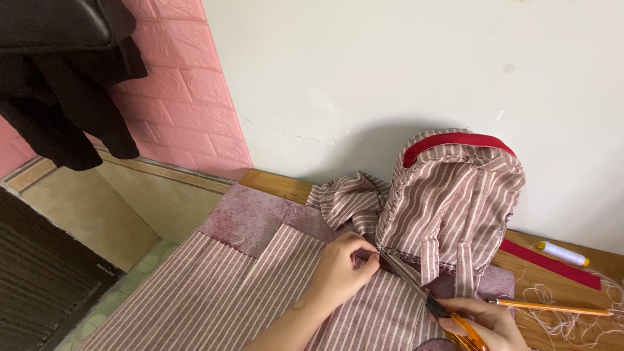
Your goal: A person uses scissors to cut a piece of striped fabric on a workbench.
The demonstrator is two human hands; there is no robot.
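A small backpack (455, 195) of maroon-and-white striped cloth with a red top trim stands against the white wall. Loose striped fabric (214, 286) of the same kind spreads over the wooden table (276, 184) in front of it. My left hand (344, 266) pinches the fabric at the backpack's lower edge. My right hand (481, 322) holds orange-handled scissors (429, 299), whose blades point up-left and reach the spot just beside my left fingertips.
A pencil (549, 306), a red fabric strip (549, 263), a white thread spool with a yellow end (564, 253) and loose thread scraps lie at the right. Dark clothing (71, 84) hangs at the upper left by a pink brick-pattern wall. The table's left edge drops to the floor.
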